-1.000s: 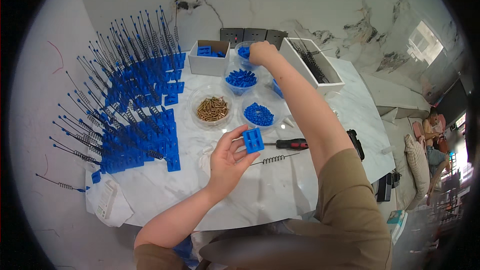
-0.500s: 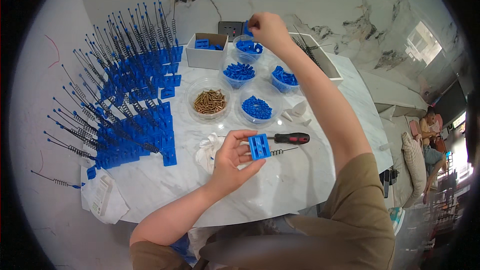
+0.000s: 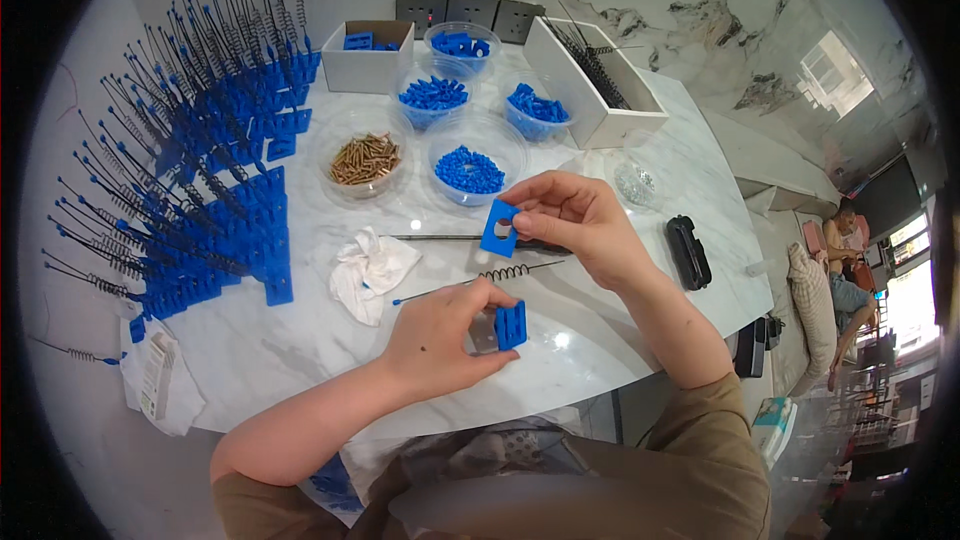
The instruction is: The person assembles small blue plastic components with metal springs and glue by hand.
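Observation:
My left hand (image 3: 440, 332) grips a blue slotted plastic block (image 3: 511, 326) by its edges, between thumb and fingers, above the near part of the table. Just above and beyond it, my right hand (image 3: 582, 228) pinches a flat blue plate (image 3: 491, 240) with a hole through it. The two blue pieces are apart. Between the hands, a thin black rod with a coil spring (image 3: 505, 273) and a blue tip lies on the table. Behind it rests a screwdriver (image 3: 440, 237), its handle mostly hidden by my right hand. A crumpled white tissue (image 3: 368, 272) lies left of them.
Clear bowls hold brass-coloured screws (image 3: 365, 158), small blue beads (image 3: 469, 170) and other blue parts (image 3: 434, 94). Blue bases with spring rods (image 3: 265, 230) crowd the left. Behind stand a small box (image 3: 368, 70) and a white tray (image 3: 625, 125); a black case (image 3: 688, 252) lies right.
My right hand has come back from the far bowl, bringing the blue plate near my left hand. The slotted block in my left hand has turned. The whole view has shifted.

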A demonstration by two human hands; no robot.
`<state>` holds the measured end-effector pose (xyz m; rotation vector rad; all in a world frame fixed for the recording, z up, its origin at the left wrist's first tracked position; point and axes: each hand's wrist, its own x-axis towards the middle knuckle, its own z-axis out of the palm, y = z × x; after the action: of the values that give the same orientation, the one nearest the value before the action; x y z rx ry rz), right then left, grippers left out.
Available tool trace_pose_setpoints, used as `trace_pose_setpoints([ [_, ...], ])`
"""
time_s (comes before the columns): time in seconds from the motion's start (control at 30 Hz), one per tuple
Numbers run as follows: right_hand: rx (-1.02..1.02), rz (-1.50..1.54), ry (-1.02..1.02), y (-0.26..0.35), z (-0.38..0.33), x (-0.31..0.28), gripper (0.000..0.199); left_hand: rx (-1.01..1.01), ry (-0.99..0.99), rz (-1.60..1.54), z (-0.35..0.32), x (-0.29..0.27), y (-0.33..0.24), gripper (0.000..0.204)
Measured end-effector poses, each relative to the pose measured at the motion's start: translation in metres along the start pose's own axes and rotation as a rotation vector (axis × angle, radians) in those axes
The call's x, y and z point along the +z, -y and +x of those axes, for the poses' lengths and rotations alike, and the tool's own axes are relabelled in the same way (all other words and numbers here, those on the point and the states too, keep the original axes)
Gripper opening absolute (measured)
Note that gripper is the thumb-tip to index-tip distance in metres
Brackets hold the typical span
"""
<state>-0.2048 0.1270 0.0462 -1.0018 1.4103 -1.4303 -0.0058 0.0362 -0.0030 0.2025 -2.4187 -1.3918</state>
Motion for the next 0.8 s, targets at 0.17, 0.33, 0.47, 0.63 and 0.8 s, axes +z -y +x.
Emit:
trace_pose_setpoints([
  [0.17,0.045,0.007,-0.012,-0.015,-0.005,0.002,0.030,0.181,-0.024,0.266,0.001,0.000,0.016,0.048],
  [0.33,0.048,0.112,-0.013,-0.019,-0.015,0.001,0.038,0.215,-0.177,0.381,0.001,-0.001,0.009,0.053],
  [0.47,0.108,0.208,0.065,-0.018,-0.020,0.004,0.043,0.048,-0.256,-0.029,0.002,-0.006,-0.004,0.059],
  [0.63,0.112,0.201,0.090,-0.022,-0.020,0.010,0.040,0.127,-0.178,-0.239,0.002,-0.004,0.016,0.065],
  [0.8,0.105,0.205,0.068,-0.024,-0.020,0.007,0.041,0.066,-0.187,-0.521,0.004,-0.001,0.016,0.057],
])
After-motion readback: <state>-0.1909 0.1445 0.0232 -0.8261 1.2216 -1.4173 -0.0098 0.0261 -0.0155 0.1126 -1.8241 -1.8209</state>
